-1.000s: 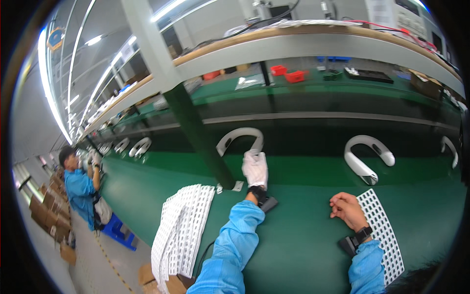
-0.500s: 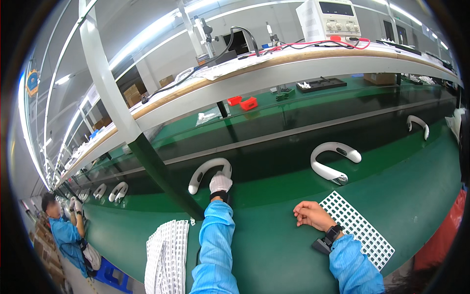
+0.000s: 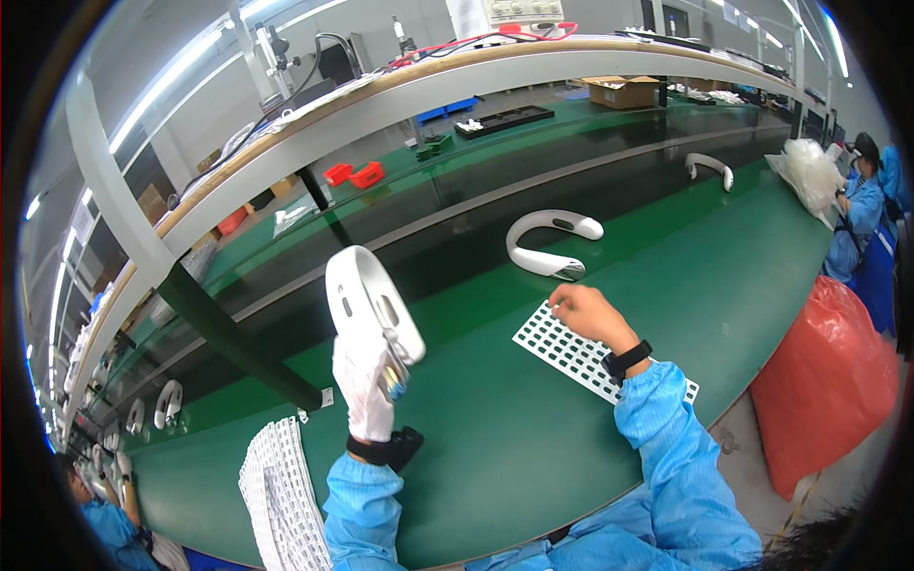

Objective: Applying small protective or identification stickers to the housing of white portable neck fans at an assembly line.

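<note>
My left hand (image 3: pixel 363 385), in a white glove, grips a white U-shaped neckband device (image 3: pixel 350 284) and holds it up above the bench. Its lower end shows bare metal parts and something blue. My bare right hand (image 3: pixel 592 314) is closed, its fingertips pinched over the upper edge of a white sheet (image 3: pixel 568 354) with rows of small dark pads. Whatever sits between those fingertips is too small to make out. Another white neckband device (image 3: pixel 533 259) lies on the belt just beyond my right hand.
A stack of white perforated sheets (image 3: pixel 276 485) lies left of my left forearm. A green post (image 3: pixel 238 333) rises at the left. Further devices, such as a neckband (image 3: pixel 727 177), lie along the belt. A red bag (image 3: pixel 819 381) stands at the right; co-workers sit at both sides.
My left hand has lifted the neckband device off the belt and drawn it closer. My right hand has closed its fingers at the sheet's upper edge. The view has swung right.
</note>
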`<state>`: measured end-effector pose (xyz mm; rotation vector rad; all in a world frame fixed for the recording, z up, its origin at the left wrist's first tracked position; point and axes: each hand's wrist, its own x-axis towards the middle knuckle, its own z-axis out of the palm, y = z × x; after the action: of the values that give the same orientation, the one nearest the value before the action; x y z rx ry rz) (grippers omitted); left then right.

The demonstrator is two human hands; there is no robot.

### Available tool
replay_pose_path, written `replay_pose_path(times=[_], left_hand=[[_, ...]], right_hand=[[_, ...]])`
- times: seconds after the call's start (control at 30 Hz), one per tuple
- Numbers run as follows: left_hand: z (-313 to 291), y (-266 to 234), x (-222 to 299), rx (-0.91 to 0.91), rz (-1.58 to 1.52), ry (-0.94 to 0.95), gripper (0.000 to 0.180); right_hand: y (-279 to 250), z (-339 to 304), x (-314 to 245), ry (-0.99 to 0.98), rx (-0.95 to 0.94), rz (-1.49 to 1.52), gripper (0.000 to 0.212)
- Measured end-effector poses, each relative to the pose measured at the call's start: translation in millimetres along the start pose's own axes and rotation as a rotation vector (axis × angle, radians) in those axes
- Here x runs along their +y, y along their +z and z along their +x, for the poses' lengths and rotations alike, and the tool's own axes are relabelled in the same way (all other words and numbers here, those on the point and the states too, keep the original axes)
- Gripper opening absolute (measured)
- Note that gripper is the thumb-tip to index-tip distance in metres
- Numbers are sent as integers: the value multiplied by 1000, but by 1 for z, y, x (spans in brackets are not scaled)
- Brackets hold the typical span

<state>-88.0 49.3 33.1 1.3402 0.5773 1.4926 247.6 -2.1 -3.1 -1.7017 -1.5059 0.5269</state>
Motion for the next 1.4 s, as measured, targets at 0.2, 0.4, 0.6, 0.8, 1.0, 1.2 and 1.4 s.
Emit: replay_pose_path(times=[0.2,0.4,0.6,0.8,1.0,1.2,1.4], left_hand=[[-61,55,11,-101,-272,-160,33],[-75,55,-18,-157,-376,-282,36],[-87,59,-31,-223,-368,-302,50],[-101,63,-36,-281,-453,-354,53],[-105,55,-51,-263,-206,-268,62],[-102,46,-58,-355,-245,-260,55],[-102,44,-61,-392,-150,-267,54]], right_hand=[[-6,-40,17,74,-187,-376,23],[1,-58,26,59,-375,-443,28],[2,-64,16,-62,-366,-485,30],[2,-54,15,-47,-444,-510,27],[9,-50,15,-16,-468,-460,19],[9,-54,0,-67,-331,-316,16],[5,-74,-93,-209,6,222,15]])
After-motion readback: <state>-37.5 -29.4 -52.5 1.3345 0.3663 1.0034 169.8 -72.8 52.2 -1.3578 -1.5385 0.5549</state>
